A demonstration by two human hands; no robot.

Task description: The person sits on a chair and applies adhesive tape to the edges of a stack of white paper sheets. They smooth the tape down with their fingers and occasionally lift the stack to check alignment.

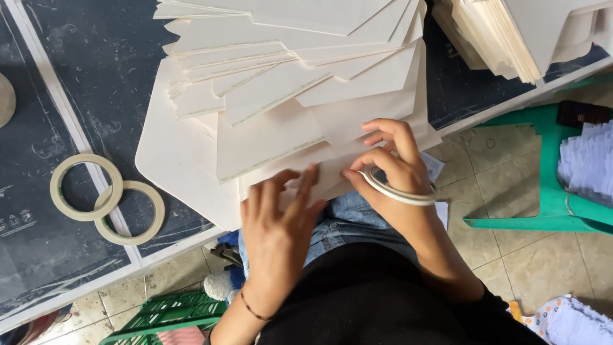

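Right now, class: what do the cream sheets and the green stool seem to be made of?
Sheets: thin card or stiff paper, matte cream; they lie flat with crisp cut edges. Stool: probably moulded plastic, smooth green with a slight sheen and rounded edges.

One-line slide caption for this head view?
Left hand flattens cream die-cut card sheets on the dark table; right hand wears a tape roll around it.

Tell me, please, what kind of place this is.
Probably a small workshop where paper goods are assembled by hand. Fanned stacks of cream paper sheets cover the dark worktable, spare tape rolls lie beside them, and the right hand wears a tape ring.
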